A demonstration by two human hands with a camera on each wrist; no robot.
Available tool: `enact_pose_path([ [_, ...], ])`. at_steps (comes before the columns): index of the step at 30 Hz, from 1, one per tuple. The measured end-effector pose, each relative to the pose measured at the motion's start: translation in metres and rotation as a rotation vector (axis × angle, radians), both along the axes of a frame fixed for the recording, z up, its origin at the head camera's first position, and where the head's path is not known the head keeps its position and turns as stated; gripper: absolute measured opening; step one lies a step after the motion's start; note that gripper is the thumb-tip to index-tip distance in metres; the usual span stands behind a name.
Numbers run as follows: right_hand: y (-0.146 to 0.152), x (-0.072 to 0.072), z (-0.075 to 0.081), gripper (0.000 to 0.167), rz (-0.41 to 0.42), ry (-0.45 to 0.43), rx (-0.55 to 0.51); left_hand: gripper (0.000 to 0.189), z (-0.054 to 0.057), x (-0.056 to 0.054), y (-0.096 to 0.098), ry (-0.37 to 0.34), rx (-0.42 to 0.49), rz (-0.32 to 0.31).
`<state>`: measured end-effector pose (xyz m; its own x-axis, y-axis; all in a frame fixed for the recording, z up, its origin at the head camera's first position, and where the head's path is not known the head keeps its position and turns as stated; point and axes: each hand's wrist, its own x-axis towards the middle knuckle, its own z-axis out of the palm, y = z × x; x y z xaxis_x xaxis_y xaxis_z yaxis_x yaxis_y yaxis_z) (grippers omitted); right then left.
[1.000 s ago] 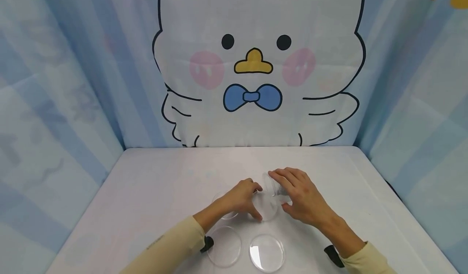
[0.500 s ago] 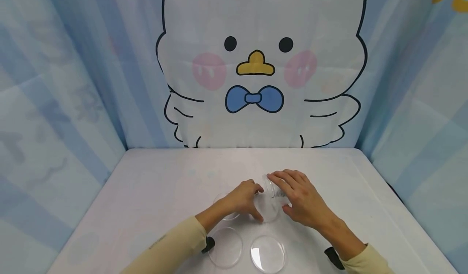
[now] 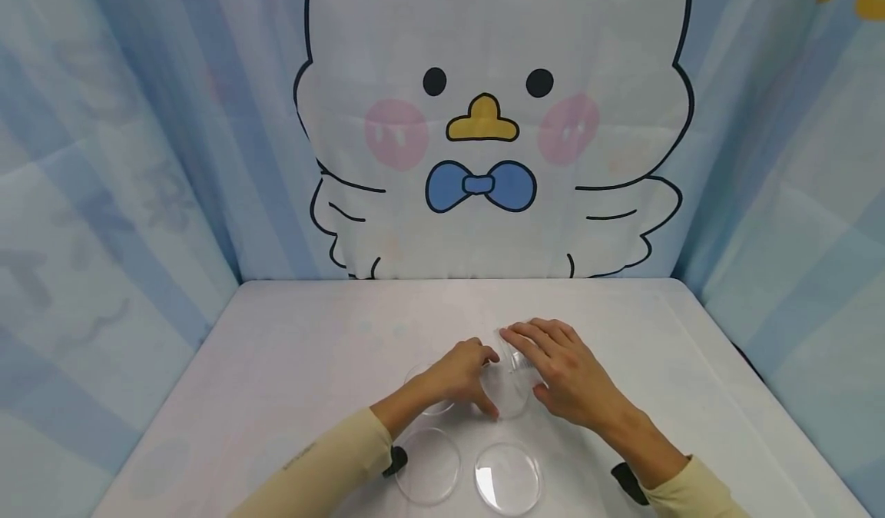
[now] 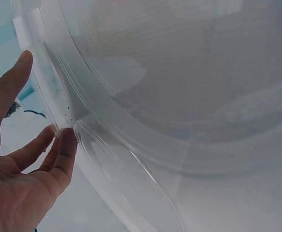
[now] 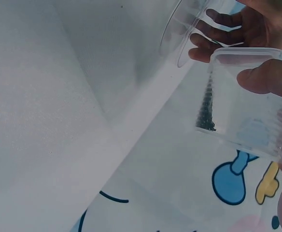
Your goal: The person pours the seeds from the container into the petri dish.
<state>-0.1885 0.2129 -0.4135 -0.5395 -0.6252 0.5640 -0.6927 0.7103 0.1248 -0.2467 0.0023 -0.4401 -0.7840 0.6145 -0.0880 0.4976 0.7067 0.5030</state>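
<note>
My left hand point(image 3: 458, 373) holds a clear round petri dish point(image 3: 510, 396) by its edge, thumb at the near side and fingers at the far side. In the left wrist view, that hand's fingertips point(image 4: 67, 135) meet a clear rim. My right hand point(image 3: 575, 383) grips a clear plastic box point(image 3: 523, 363) beside and above the dish, tilted towards it. In the right wrist view, the thumb point(image 5: 259, 79) lies across the box, and small dark bits gather along one wall inside. The right palm and fingers cover part of the box in the head view.
Two clear round dishes, one on the left point(image 3: 427, 466) and one on the right point(image 3: 508, 478), lie on the white table point(image 3: 311, 333) near me. Another clear dish point(image 3: 437, 409) is partly hidden under my left forearm. Printed curtains stand behind and at both sides.
My right hand has shifted slightly left with the box, whose tilt has changed; its dark contents show less in the head view. My left hand and the dishes stay in place.
</note>
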Motion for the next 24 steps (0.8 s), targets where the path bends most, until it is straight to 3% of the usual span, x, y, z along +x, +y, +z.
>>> enact_pose_path([
  [24, -0.0003, -0.0019, -0.0010, 0.097, 0.010, -0.007, 0.004, 0.083, 0.0024, -0.0001, -0.0010, -0.007, -0.007, -0.003],
])
